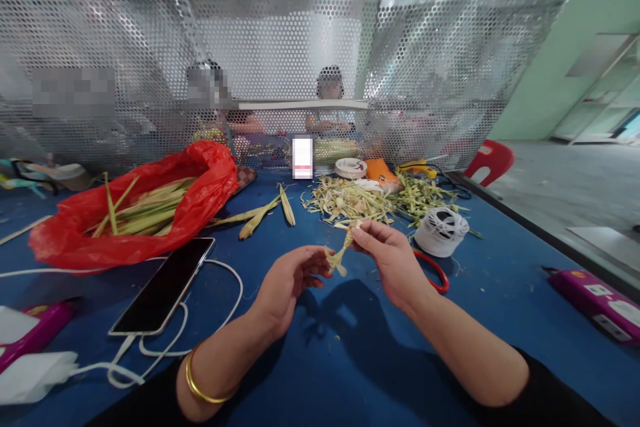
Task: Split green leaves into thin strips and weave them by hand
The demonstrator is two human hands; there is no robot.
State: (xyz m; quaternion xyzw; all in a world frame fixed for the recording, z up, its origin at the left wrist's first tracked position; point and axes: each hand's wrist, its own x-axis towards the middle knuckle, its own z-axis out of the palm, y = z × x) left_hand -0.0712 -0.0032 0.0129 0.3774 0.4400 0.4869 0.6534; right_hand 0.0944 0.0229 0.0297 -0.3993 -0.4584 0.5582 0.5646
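A small braided piece of pale yellow-green leaf strips [349, 240] is raised above the blue table [320, 373], its loose ends fanning out at the bottom. My right hand [390, 257] pinches its top between thumb and fingers. My left hand [295, 280] has its fingertips at the lower left loose end, the thumb and forefinger seeming closed on it, the other fingers loosely curled. Just behind the hands is a heap of leaf scraps and short strips [350, 200]. A red handle loop [440, 273] lies partly hidden by my right hand.
At left sits a red plastic bag [200, 167] of long leaves. In front are a phone [165, 290] and white cable [240, 287]. A white spool [443, 232] and purple power strip [593, 297] lie right. A perforated metal screen [280, 33] stands behind, with people beyond.
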